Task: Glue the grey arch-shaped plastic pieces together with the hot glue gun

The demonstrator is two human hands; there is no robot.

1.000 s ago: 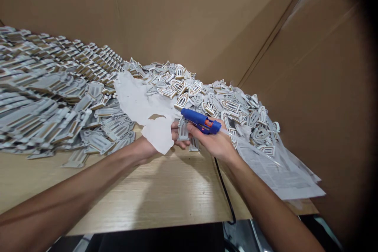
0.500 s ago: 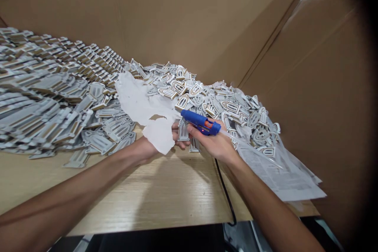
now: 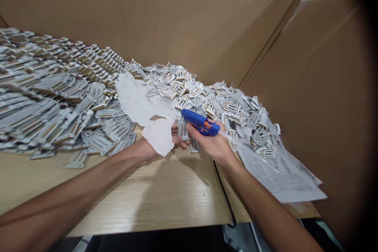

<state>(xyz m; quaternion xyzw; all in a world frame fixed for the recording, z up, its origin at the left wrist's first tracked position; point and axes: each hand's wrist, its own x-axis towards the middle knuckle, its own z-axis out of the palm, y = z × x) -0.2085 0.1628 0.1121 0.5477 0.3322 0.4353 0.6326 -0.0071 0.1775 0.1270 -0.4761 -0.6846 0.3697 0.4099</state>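
A blue hot glue gun [image 3: 198,122] with a small red light is in my right hand [image 3: 217,145], its fingers wrapped round the handle. A clear glue stick [image 3: 233,137] sticks out of its back end. The nozzle points left, over a small arched window-shaped piece [image 3: 183,130] that my left hand [image 3: 178,140] pinches by its edge. Torn white paper [image 3: 159,136] covers part of my left hand and wrist. Another such piece [image 3: 194,146] lies just below, between the two hands.
Stacked rows of arched pieces [image 3: 44,98] fill the left. A loose heap of them [image 3: 227,106] lies behind my hands, partly on printed paper [image 3: 289,181]. A black cord [image 3: 226,193] hangs over the table edge [image 3: 165,228]. Cardboard walls [image 3: 183,15] stand behind.
The held piece and glue gun have shifted only slightly. My left thumb now shows more against the piece's lower edge. Both hands keep their hold.
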